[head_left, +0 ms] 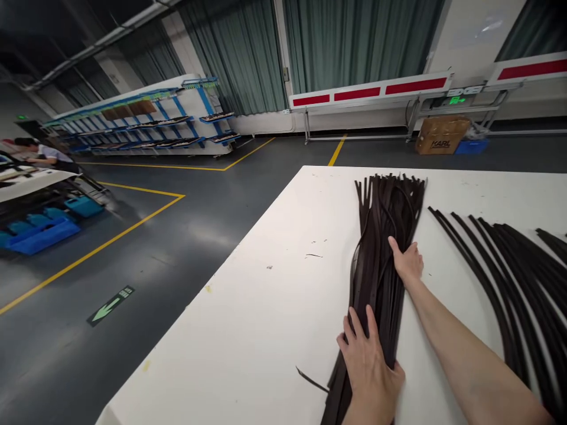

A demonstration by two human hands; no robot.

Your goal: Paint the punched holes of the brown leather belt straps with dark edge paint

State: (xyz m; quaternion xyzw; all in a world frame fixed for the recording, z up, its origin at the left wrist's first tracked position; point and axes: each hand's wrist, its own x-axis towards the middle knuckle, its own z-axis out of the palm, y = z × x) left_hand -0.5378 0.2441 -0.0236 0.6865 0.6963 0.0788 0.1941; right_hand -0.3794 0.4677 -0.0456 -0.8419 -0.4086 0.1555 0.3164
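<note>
A long bundle of dark brown, leather-like strips lies lengthwise on a white table, its uneven ends fanned at the far side. My left hand spans the near part of the bundle, fingers spread over the strips and thumb at the right edge. Farther up, my right hand grips the bundle's right side, thumb on top and fingers curled at the edge. One thin strip end sticks out to the left near my left hand. To the right lie more dark strips, curved and loosely spread.
The white table has small dark scraps and marks on it. Beyond stand a long rack, a bench with red panels, a cardboard box and a blue bin. At far left a person bends over another table.
</note>
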